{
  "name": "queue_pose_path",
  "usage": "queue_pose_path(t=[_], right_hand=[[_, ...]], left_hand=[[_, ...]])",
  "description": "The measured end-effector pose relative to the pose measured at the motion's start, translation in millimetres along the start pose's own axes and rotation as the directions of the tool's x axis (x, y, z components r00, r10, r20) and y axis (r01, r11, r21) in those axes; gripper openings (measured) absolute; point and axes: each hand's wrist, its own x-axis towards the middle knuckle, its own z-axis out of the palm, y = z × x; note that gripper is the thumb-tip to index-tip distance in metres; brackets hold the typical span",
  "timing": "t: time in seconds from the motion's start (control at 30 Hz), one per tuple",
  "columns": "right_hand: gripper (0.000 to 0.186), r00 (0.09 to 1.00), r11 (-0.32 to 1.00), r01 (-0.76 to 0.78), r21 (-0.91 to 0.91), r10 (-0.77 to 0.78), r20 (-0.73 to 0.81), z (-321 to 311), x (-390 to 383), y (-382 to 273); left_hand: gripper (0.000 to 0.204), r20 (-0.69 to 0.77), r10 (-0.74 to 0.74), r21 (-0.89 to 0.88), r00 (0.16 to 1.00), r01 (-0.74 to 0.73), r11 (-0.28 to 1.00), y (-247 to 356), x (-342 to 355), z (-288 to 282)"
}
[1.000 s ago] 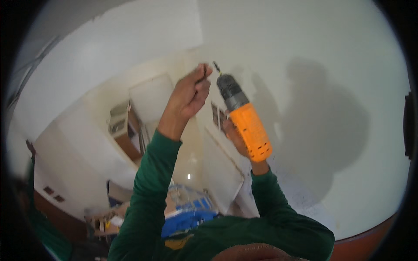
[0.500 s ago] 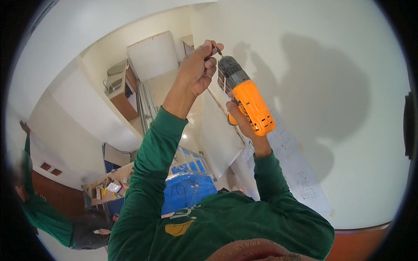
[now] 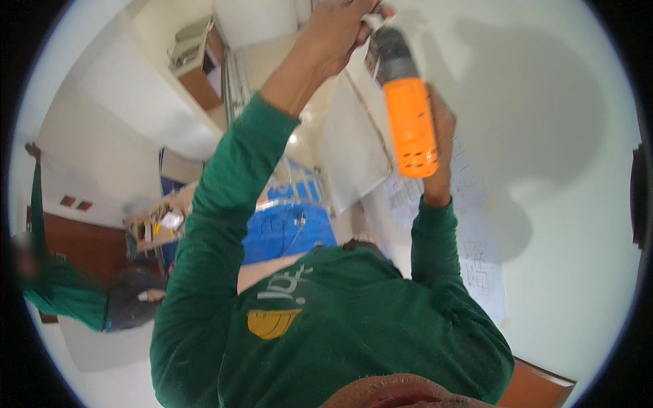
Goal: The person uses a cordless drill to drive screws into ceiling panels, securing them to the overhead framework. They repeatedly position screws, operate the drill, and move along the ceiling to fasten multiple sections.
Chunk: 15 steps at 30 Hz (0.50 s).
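Note:
My right hand (image 3: 439, 115) is closed round the handle of an orange and black cordless drill (image 3: 408, 126), mostly hidden behind its body. The drill points up, its black chuck close to the white wall (image 3: 558, 88). My left hand (image 3: 330, 37) is raised at the top of the view, fingers closed at the front of the chuck on something small, too blurred to make out.
A co-worker in a green sleeve (image 3: 68, 289) stands at far left, one arm raised. Behind are a wooden cabinet (image 3: 197, 85), a cluttered worktable (image 3: 156, 228) and blue sheeting (image 3: 272, 231). A white board (image 3: 343, 143) leans near drawings (image 3: 479, 238) on the wall.
Both hands and the drill have risen in the view and shifted right. My left fingers have come closer to the drill's tip. The co-worker's raised arm has come into sight.

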Motion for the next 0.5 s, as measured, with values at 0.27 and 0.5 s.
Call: queue_pose_path(t=[0.27, 0.5], right_hand=[[0.036, 0.955, 0.940, 0.255, -0.226, -0.282, -0.096, -8, 0, 28], [0.035, 0.960, 0.954, 0.197, -0.227, -0.234, -0.151, -42, 25, 56]], left_hand=[[0.037, 0.156, 0.117, 0.101, 0.981, -0.134, 0.986, 27, 0, 21], [0.037, 0.083, 0.227, 0.164, 0.970, -0.238, 0.957, 27, 35, 49]])
